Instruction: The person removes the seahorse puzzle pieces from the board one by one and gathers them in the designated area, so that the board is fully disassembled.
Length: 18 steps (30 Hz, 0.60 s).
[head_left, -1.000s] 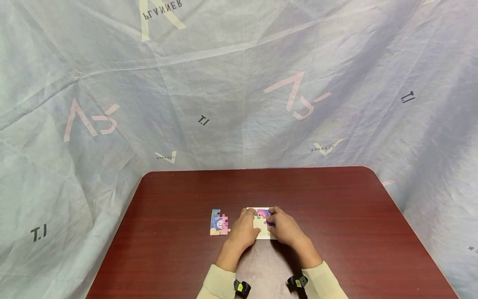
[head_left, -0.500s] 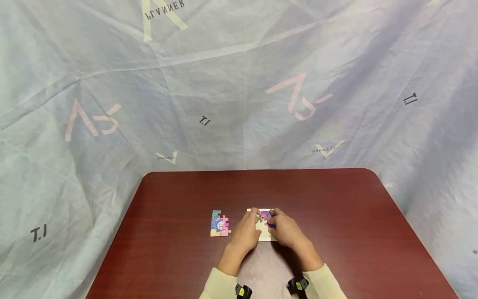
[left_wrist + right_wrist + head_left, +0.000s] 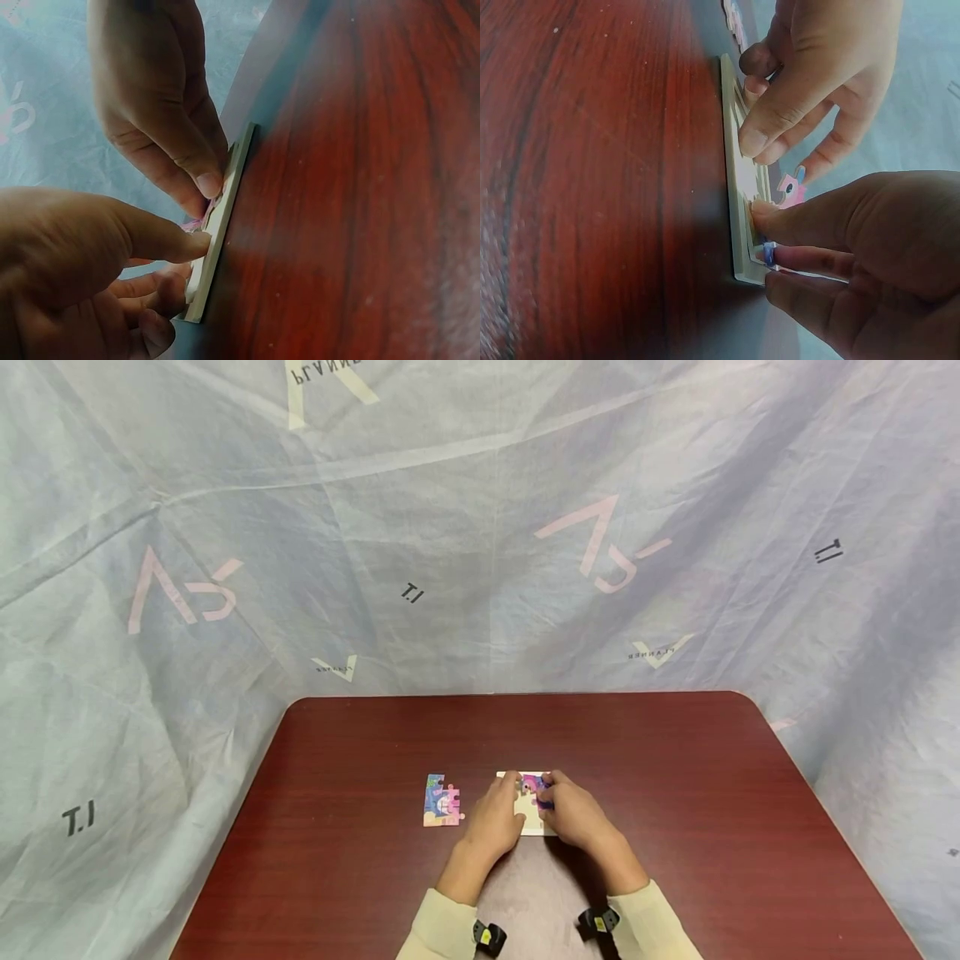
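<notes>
A shallow pale puzzle board point(image 3: 531, 823) lies on the table between my hands, with pink and purple jigsaw pieces in its far part. One pink jigsaw piece point(image 3: 789, 189) with a printed eye stands tilted up from the board. My left hand point(image 3: 495, 817) grips the board's left side, thumb on its face, while one fingertip touches the tilted piece's upper edge. My right hand point(image 3: 576, 812) holds the right side, its thumb point(image 3: 208, 184) on the board near the tilted piece. Its fingers meet a blue-purple piece point(image 3: 769, 253) by the edge. Some fingertips are hidden.
Left of the board lies a joined cluster of blue and pink jigsaw pieces point(image 3: 442, 802). The dark red wooden table point(image 3: 645, 735) has rounded far corners. Grey printed cloth point(image 3: 465, 527) hangs behind it and along both sides.
My left index finger has moved right, onto the pink piece, which has gone from lying flat to tilted. The right hand has barely moved. The camera view has shifted slightly.
</notes>
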{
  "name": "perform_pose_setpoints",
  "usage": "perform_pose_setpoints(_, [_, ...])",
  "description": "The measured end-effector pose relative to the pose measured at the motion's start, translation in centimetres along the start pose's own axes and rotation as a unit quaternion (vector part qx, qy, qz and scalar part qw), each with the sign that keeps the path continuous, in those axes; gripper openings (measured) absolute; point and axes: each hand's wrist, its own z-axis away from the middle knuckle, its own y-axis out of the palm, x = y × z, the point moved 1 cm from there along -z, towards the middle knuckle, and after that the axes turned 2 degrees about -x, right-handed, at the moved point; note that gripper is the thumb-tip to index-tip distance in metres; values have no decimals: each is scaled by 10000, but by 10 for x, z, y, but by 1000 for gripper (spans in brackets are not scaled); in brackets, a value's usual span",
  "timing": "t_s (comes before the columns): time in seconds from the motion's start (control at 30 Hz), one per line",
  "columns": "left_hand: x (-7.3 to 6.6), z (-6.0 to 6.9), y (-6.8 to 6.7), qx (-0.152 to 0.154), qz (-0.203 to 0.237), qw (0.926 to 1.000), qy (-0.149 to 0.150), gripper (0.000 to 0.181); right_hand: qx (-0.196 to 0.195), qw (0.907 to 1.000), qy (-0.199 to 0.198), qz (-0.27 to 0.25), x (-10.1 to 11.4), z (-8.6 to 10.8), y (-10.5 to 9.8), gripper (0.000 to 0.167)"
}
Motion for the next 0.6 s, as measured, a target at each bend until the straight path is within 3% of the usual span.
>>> perform_pose_setpoints(0.2, [-1,0,0,-103,-111,9999,77,53,-21,10000,25,5,0,0,1,14])
perform_pose_setpoints(0.33, [-2,-1,0,-384,-174,9991,91,36,-63,10000,8,52,-1,0,2,11])
perform_pose_setpoints(0.43, [-4,-4,1,-570,-275,9980,9,24,-56,10000,27,55,-2,-1,3,11])
perform_pose_setpoints(0.6, [-6,-8,2,-723,-322,9966,-240,22,-56,9999,-7,93,-3,-1,5,12])
